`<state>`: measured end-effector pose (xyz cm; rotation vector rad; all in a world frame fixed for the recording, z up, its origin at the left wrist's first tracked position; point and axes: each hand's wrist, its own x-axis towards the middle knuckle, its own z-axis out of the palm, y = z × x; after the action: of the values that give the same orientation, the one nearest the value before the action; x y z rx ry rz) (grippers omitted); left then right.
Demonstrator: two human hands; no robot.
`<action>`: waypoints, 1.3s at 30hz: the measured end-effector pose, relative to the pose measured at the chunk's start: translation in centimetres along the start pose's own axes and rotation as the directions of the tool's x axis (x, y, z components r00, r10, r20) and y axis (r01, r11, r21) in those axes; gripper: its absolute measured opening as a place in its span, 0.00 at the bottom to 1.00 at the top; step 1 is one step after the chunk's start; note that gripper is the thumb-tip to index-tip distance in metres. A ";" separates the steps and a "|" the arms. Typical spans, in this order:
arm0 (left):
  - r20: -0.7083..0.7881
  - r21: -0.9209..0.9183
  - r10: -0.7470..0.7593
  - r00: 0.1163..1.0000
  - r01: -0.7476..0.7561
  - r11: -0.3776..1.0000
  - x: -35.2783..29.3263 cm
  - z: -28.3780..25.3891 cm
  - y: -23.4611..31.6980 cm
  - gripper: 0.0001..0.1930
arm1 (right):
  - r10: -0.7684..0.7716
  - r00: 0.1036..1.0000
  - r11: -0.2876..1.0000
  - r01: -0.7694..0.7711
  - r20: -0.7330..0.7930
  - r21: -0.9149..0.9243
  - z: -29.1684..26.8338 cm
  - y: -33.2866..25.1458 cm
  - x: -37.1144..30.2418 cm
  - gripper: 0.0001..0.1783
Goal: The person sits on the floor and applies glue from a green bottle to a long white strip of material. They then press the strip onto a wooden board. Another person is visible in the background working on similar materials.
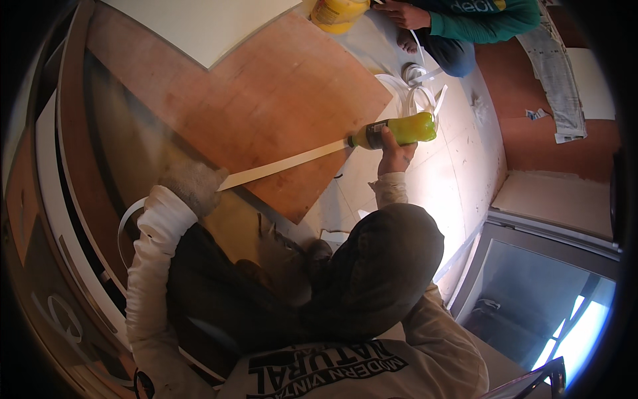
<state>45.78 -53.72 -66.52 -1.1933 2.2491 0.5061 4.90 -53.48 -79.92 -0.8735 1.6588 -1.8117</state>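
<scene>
My left hand (193,186), in a grey glove, is closed around a long pale strip (286,166) like edge banding. Behind that hand the strip's tail curls down beside my sleeve. In front it runs to the right above the brown board (266,106). My right hand (397,157) grips a green plastic bottle (407,127) with a dark label. The bottle is tilted nearly level, its dark neck touching or just over the strip's far end. Whether anything flows from it I cannot tell.
A white panel (199,23) lies over the brown board. Loose strip coils (419,100) rest on the tiled floor (438,173). At the top right a co-worker in a green sleeve (465,25) crouches, holding a strip, near a yellow bucket (337,14). A glass-fronted frame (525,292) stands right.
</scene>
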 end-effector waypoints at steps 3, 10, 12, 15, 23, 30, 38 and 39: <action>-0.020 0.002 0.000 1.000 0.000 1.000 0.0 1.3 0.2 0.13 | 0.013 0.999 1.000 -0.014 -0.041 -0.022 0.1 0.3 0.3 0.34; 0.066 0.041 -0.098 0.993 0.095 0.995 2.5 3.5 3.7 0.23 | -0.128 0.989 0.957 0.144 0.079 -0.250 2.5 -3.0 -2.8 0.40; 0.024 0.016 -0.104 0.994 0.104 0.994 3.6 4.2 4.7 0.25 | -0.129 0.983 0.965 0.155 0.130 -0.212 3.5 -2.8 -3.3 0.41; -0.128 -0.115 -0.044 0.991 0.029 0.993 9.0 6.5 5.9 0.27 | -0.103 0.983 0.969 0.134 0.151 -0.208 3.8 -1.4 -3.4 0.41; -0.031 -0.130 0.025 0.999 -0.029 0.991 13.3 4.0 11.3 0.27 | -0.065 0.993 0.989 0.078 0.102 -0.124 2.0 -1.3 -1.1 0.29; -0.081 -0.197 0.058 0.995 -0.073 0.978 14.2 4.7 11.2 0.28 | 0.710 0.691 0.432 -0.578 0.134 0.693 -7.4 3.1 4.5 0.18; -0.053 -0.224 0.041 0.998 -0.052 0.973 14.9 4.5 11.3 0.25 | 0.583 0.795 0.500 -0.512 0.165 0.699 -8.4 1.1 3.5 0.20; -0.027 -0.237 0.035 0.999 -0.041 0.971 15.0 4.1 11.4 0.24 | 0.529 0.825 0.550 -0.512 0.199 0.660 -8.1 1.1 3.3 0.20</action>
<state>30.43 -54.90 -78.16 -1.2787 2.2827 0.7993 -3.48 -50.82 -80.94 0.0065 0.9259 -1.7644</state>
